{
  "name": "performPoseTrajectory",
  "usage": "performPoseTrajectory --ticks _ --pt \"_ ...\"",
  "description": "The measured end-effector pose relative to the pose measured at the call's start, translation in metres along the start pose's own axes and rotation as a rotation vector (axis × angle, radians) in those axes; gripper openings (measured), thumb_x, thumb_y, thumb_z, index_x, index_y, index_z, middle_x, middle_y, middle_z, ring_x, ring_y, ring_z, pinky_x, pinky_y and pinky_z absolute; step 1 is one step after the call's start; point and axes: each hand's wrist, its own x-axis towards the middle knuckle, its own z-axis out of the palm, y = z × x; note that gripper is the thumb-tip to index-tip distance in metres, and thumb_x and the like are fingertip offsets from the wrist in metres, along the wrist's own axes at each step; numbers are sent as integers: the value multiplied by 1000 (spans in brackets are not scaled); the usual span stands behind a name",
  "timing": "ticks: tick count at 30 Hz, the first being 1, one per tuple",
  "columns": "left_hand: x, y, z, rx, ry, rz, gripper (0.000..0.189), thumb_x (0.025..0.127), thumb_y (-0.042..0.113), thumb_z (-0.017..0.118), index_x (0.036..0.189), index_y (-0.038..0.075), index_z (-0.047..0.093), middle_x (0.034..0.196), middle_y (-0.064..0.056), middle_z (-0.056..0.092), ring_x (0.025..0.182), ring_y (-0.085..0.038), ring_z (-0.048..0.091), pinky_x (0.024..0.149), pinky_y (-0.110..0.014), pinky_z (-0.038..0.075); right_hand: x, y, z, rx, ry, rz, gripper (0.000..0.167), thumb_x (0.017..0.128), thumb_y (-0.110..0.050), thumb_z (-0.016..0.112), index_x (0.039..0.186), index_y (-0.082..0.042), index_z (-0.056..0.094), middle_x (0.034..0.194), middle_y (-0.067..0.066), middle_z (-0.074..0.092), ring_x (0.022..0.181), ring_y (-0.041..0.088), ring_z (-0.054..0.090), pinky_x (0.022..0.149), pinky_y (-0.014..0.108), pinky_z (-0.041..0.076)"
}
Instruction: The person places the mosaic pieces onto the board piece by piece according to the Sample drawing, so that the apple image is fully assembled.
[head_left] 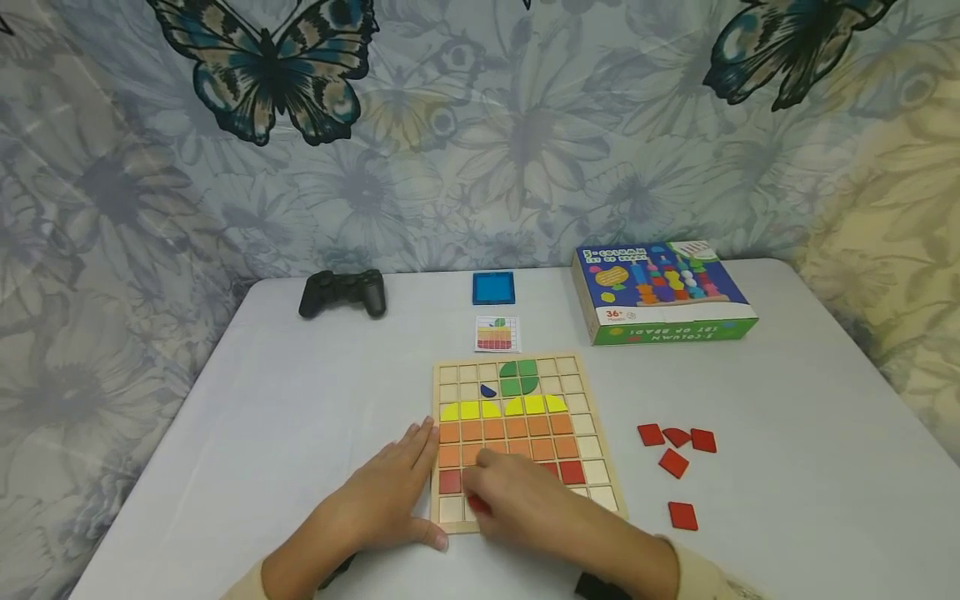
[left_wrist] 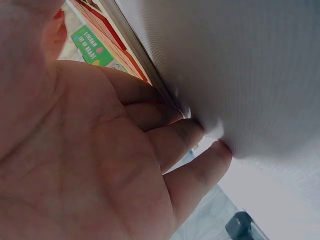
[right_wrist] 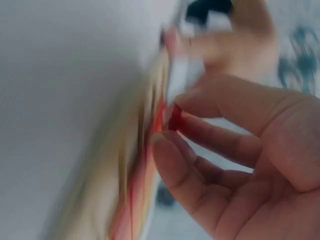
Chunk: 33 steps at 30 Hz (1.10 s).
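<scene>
A wooden grid board (head_left: pixel 597 472) lies on the table, with green pieces (head_left: pixel 519 377) near its top, a small dark blue piece (head_left: pixel 488 390), a yellow row (head_left: pixel 469 409) and two rows of orange squares (head_left: pixel 493 428). Red squares (head_left: pixel 572 472) fill part of the row below; my right hand covers its middle. Between thumb and fingertips, my right hand (head_left: pixel 525 504) pinches a red tile (right_wrist: pixel 175 118) close over the lower-left cells. My left hand (head_left: pixel 386 496) rests along the board's left edge, fingers extended, thumb near the lower-left corner.
Several loose red pieces (head_left: pixel 674 463) lie right of the board. Behind it are a pattern card (head_left: pixel 497 334) and a blue square tray (head_left: pixel 493 288). A game controller (head_left: pixel 342 292) sits at the back left, a colourful box (head_left: pixel 663 293) at the back right.
</scene>
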Motion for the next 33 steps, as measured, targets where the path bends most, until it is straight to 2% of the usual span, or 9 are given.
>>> performPoseTrajectory --ticks 2,5,11,15,18,21,23,25,33 --pt "0 0 0 14 7 23 129 71 74 71 157 -5 18 165 -21 11 150 -37 15 114 -53 29 11 -13 11 -32 -18 -57 17 78 -7 81 75 -15 67 71 -9 49 59 1 41 50 14 35" --pt "0 -1 -1 41 18 45 129 70 73 72 157 -6 17 164 -22 11 149 -39 16 114 -54 30 21 -25 20 -50 -54 -72 14 80 -12 82 75 -15 69 72 -8 50 59 -1 41 50 12 35" --pt "-2 -1 -2 32 24 39 129 71 72 73 157 -6 18 164 -22 12 149 -38 18 114 -53 30 26 -20 22 27 -56 -12 25 78 -6 82 67 -17 62 71 -11 46 60 0 42 49 12 35" --pt "-2 -1 -1 29 38 45 128 72 72 73 156 -7 19 164 -23 15 149 -38 20 113 -53 32 28 -15 20 51 -44 28 25 76 -6 85 67 -16 64 68 -12 49 60 0 44 53 14 38" --pt "-2 -2 -1 24 35 40 128 72 72 73 157 -6 18 164 -22 14 149 -38 19 113 -53 31 29 -18 20 -35 -61 33 19 77 -11 86 70 -16 69 69 -11 56 62 0 51 54 15 43" --pt "-2 -2 -1 17 34 32 130 71 73 74 157 -6 18 164 -22 14 149 -37 18 114 -53 30 26 -24 22 -185 -75 5 10 80 -16 85 80 -14 75 77 -7 66 68 2 61 54 18 50" --pt "-2 -2 -1 11 36 29 130 70 72 74 157 -6 17 164 -21 13 149 -37 18 114 -53 30 23 -27 23 -260 -65 -13 11 80 -18 84 86 -12 77 82 -4 69 71 5 65 53 21 52" --pt "-2 -2 0 11 37 32 131 70 72 75 157 -6 17 164 -21 13 149 -37 17 114 -53 30 22 -28 25 -282 -47 -22 13 79 -18 84 86 -11 76 80 -3 69 71 5 65 52 21 51" --pt "-1 -3 1 17 31 27 130 69 72 76 157 -5 18 165 -21 12 149 -37 16 114 -53 29 30 -26 28 -146 -37 74 10 80 -14 76 76 -12 66 59 -6 57 50 3 47 42 22 38"
